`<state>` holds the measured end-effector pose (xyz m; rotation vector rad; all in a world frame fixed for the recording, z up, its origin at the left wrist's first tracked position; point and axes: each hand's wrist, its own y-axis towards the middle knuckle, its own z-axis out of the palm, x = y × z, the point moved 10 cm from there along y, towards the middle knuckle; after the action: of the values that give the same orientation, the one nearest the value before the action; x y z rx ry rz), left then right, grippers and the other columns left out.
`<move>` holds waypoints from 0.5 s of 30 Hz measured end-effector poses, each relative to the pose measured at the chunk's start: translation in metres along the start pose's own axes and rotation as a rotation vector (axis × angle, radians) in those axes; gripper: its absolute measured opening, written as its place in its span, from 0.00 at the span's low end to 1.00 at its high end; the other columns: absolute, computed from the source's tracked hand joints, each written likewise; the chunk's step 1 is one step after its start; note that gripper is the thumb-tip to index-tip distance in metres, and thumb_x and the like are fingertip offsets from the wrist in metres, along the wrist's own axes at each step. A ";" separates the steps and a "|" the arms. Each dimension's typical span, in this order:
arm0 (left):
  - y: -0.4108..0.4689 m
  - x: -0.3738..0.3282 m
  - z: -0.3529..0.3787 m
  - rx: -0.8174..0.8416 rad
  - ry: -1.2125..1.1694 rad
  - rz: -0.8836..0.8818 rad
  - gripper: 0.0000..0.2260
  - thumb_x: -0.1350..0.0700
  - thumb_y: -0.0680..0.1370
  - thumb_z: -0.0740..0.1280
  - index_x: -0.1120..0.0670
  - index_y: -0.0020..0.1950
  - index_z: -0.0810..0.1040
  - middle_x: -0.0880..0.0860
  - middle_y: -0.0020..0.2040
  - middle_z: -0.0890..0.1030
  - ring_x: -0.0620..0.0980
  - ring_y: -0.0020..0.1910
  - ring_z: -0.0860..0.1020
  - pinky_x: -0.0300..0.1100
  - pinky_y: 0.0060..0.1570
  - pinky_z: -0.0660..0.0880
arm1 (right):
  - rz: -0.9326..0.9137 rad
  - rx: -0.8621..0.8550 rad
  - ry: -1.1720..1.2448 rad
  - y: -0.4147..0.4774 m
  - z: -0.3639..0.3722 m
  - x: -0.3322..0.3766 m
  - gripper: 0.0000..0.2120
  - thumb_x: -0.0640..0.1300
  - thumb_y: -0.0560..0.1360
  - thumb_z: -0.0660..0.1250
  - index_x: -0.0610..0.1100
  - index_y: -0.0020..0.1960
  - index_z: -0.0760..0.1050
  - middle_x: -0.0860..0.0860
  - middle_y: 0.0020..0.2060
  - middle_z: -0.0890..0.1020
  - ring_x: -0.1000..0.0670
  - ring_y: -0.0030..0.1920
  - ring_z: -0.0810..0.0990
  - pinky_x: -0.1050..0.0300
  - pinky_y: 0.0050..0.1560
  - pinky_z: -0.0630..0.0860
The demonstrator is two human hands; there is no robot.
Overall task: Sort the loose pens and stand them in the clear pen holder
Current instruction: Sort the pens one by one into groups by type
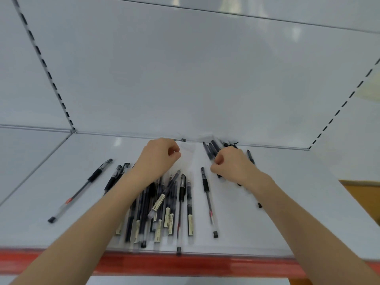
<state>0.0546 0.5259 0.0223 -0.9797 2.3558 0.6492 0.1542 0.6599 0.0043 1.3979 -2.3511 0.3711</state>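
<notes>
My right hand (232, 165) grips a bundle of dark pens (211, 151) near the back of the white shelf (287, 192); their ends stick out up-left of the fist. A faint clear pen holder (191, 150) stands between my hands against the back panel. My left hand (158, 157) has its fingers curled at the holder's left edge and seems to hold it. A pile of several loose pens (164, 202) lies under my left forearm. Single pens lie to the left (82, 190) and to the right (208, 202) of the pile.
The shelf has a red front edge (185, 264) with one pen tip hanging over it. The white back panel (185, 79) rises just behind the hands, between slotted uprights at both sides. A wooden surface (364, 198) shows at the right.
</notes>
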 end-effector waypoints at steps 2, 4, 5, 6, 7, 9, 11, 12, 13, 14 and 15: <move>0.016 -0.005 0.004 0.013 0.040 0.047 0.09 0.61 0.75 0.64 0.60 0.52 0.80 0.57 0.50 0.81 0.54 0.50 0.77 0.40 0.51 0.70 | 0.000 -0.103 0.121 -0.004 -0.017 -0.010 0.10 0.40 0.70 0.65 0.32 0.41 0.77 0.37 0.35 0.80 0.39 0.34 0.75 0.60 0.32 0.68; 0.031 -0.009 0.015 0.052 0.094 0.089 0.11 0.62 0.76 0.63 0.61 0.57 0.78 0.58 0.54 0.79 0.56 0.54 0.76 0.42 0.55 0.70 | -0.005 -0.156 0.214 -0.009 -0.027 -0.020 0.08 0.43 0.71 0.65 0.38 0.43 0.77 0.45 0.33 0.80 0.45 0.35 0.77 0.64 0.32 0.69; 0.037 -0.011 0.022 0.079 0.133 0.113 0.11 0.62 0.77 0.63 0.60 0.58 0.77 0.58 0.56 0.78 0.56 0.55 0.75 0.43 0.56 0.69 | -0.007 -0.172 0.243 -0.012 -0.029 -0.023 0.05 0.44 0.71 0.65 0.43 0.41 0.76 0.51 0.30 0.77 0.51 0.32 0.75 0.69 0.30 0.68; 0.043 -0.013 0.030 0.111 0.178 0.137 0.12 0.61 0.77 0.63 0.60 0.60 0.76 0.59 0.57 0.77 0.57 0.57 0.74 0.44 0.57 0.69 | -0.005 -0.182 0.257 -0.015 -0.031 -0.026 0.03 0.45 0.71 0.66 0.46 0.39 0.75 0.54 0.28 0.75 0.56 0.30 0.73 0.73 0.28 0.66; 0.048 -0.013 0.038 0.150 0.223 0.157 0.13 0.61 0.77 0.63 0.59 0.62 0.75 0.58 0.59 0.76 0.57 0.59 0.74 0.44 0.58 0.68 | 0.002 -0.191 0.269 -0.018 -0.032 -0.029 0.04 0.45 0.71 0.66 0.48 0.37 0.74 0.56 0.27 0.74 0.59 0.28 0.71 0.74 0.27 0.66; 0.054 -0.012 0.053 0.230 0.299 0.178 0.14 0.60 0.77 0.63 0.58 0.63 0.74 0.58 0.62 0.75 0.56 0.61 0.72 0.45 0.61 0.67 | 0.015 -0.199 0.307 -0.026 -0.033 -0.034 0.05 0.45 0.71 0.66 0.50 0.37 0.73 0.56 0.27 0.75 0.60 0.26 0.70 0.74 0.26 0.66; 0.059 -0.009 0.060 0.261 0.325 0.184 0.13 0.60 0.76 0.64 0.58 0.60 0.76 0.58 0.61 0.76 0.56 0.60 0.74 0.45 0.61 0.68 | 0.020 -0.195 0.321 -0.033 -0.034 -0.037 0.05 0.45 0.71 0.66 0.50 0.37 0.73 0.54 0.28 0.77 0.58 0.28 0.72 0.72 0.28 0.67; 0.060 -0.008 0.061 0.259 0.325 0.189 0.12 0.60 0.76 0.64 0.58 0.59 0.77 0.58 0.60 0.77 0.55 0.59 0.74 0.44 0.60 0.68 | 0.022 -0.186 0.327 -0.036 -0.033 -0.038 0.05 0.44 0.72 0.66 0.50 0.37 0.73 0.53 0.29 0.78 0.56 0.29 0.73 0.69 0.30 0.68; 0.060 -0.008 0.061 0.254 0.317 0.195 0.11 0.60 0.76 0.64 0.58 0.58 0.78 0.58 0.58 0.77 0.55 0.57 0.75 0.43 0.58 0.68 | 0.025 -0.171 0.344 -0.039 -0.032 -0.039 0.05 0.44 0.72 0.65 0.50 0.38 0.73 0.53 0.30 0.79 0.56 0.29 0.74 0.66 0.31 0.69; 0.059 -0.009 0.061 0.245 0.295 0.202 0.11 0.60 0.76 0.65 0.59 0.57 0.78 0.58 0.57 0.78 0.55 0.56 0.75 0.42 0.56 0.68 | 0.023 -0.157 0.371 -0.042 -0.030 -0.039 0.05 0.43 0.72 0.65 0.49 0.38 0.72 0.52 0.30 0.81 0.56 0.28 0.75 0.65 0.31 0.69; 0.058 -0.012 0.058 0.220 0.237 0.210 0.10 0.60 0.76 0.65 0.59 0.56 0.79 0.58 0.55 0.79 0.54 0.53 0.76 0.39 0.53 0.68 | 0.019 -0.145 0.401 -0.045 -0.029 -0.039 0.05 0.42 0.73 0.64 0.48 0.39 0.72 0.51 0.30 0.82 0.58 0.28 0.75 0.65 0.30 0.69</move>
<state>0.0338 0.6030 -0.0006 -0.7529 2.6959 0.3524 0.2161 0.6805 0.0140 1.1154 -2.0209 0.4315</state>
